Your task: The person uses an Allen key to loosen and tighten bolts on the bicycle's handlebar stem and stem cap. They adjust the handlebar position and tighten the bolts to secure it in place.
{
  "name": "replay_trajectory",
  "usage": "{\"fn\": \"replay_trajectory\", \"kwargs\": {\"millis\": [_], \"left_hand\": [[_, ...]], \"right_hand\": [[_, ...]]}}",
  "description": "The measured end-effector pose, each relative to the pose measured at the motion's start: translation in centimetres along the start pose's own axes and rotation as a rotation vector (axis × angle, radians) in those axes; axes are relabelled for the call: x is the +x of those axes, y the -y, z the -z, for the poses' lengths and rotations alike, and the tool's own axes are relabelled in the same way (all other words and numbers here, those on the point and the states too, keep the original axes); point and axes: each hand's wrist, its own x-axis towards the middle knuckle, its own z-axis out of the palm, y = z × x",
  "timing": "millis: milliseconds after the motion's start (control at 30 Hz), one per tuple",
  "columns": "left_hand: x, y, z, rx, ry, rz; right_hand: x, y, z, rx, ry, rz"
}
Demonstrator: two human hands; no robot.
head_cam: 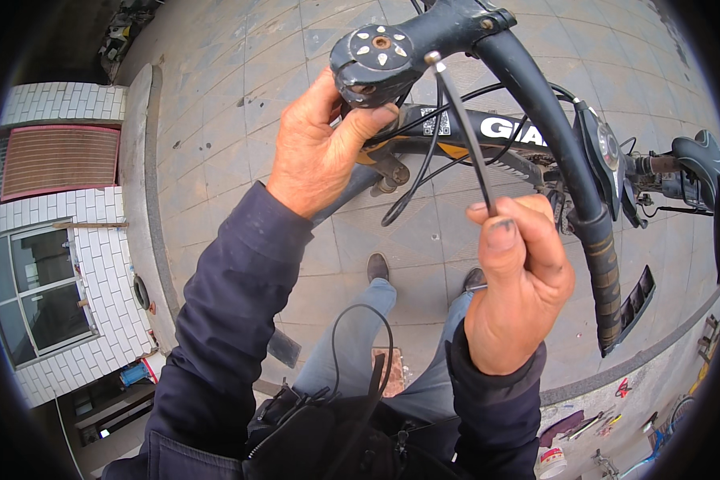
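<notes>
My left hand (327, 141) grips the underside of a black bicycle stem (423, 45), around the head tube. The stem's round top cap (381, 45) has a rusty bolt in its middle and light teardrop marks around it. In my right hand (519, 276) is a long dark hex key (465, 126), held between thumb and fingers; its bright end points up beside the stem, apart from the cap bolt. The handlebar (540, 114) curves from the stem down to a worn grip (603, 288). Black cables (417, 192) loop below the stem, by the Giant frame (498, 126).
The bicycle saddle (699, 162) is at the far right. Hand tools (588, 423) and a white tub (552, 462) lie at the lower right. A tiled wall with a window (42, 288) stands at the left. My shoes (377, 267) are on the paved ground.
</notes>
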Motion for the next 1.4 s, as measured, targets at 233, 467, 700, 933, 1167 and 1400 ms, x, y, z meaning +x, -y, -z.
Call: {"fn": "replay_trajectory", "kwargs": {"millis": [233, 467, 700, 933, 1167, 1400], "left_hand": [[0.0, -0.3, 0.0, -0.013, -0.008, 0.037], [0.2, -0.4, 0.2, -0.018, 0.013, 0.013], [0.6, -0.5, 0.4, 0.018, 0.093, 0.012], [1.0, -0.3, 0.8, 0.069, 0.134, 0.028], [0.8, -0.5, 1.3, 0.012, 0.16, 0.075], [1.5, -0.2, 1.5, 0.079, 0.186, -0.026]], "right_hand": [[0.1, 0.0, 0.3, -0.059, 0.028, -0.02], [-0.9, 1.3, 1.1, -0.416, 0.091, 0.111], [-1.5, 4.3, -0.9, 0.053, -0.334, -0.247], [-1.5, 4.4, -4.1, 0.138, -0.284, -0.243], [-1.9, 2.0, -5.5, 0.013, -0.267, 0.018], [-2.3, -0.8, -7.0, -0.355, -0.261, 0.384]]}}
